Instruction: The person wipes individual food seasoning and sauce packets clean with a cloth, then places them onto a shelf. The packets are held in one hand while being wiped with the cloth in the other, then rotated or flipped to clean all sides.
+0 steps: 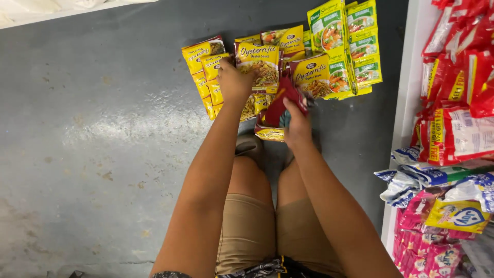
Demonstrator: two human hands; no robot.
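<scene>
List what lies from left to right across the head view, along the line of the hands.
Bare grey floor → yellow sauce sachets → left hand → right hand holding a dark red sachet → green-and-yellow seasoning packets → white shelf edge → red packets.

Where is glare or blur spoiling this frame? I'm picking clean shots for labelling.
Head view: overhead light leaves a pale sheen on the grey concrete floor; the right hand and the dark red sachet it grips look slightly smeared; the left hand on the yellow sauce packets is sharper; the white shelf edge is bright.
</scene>
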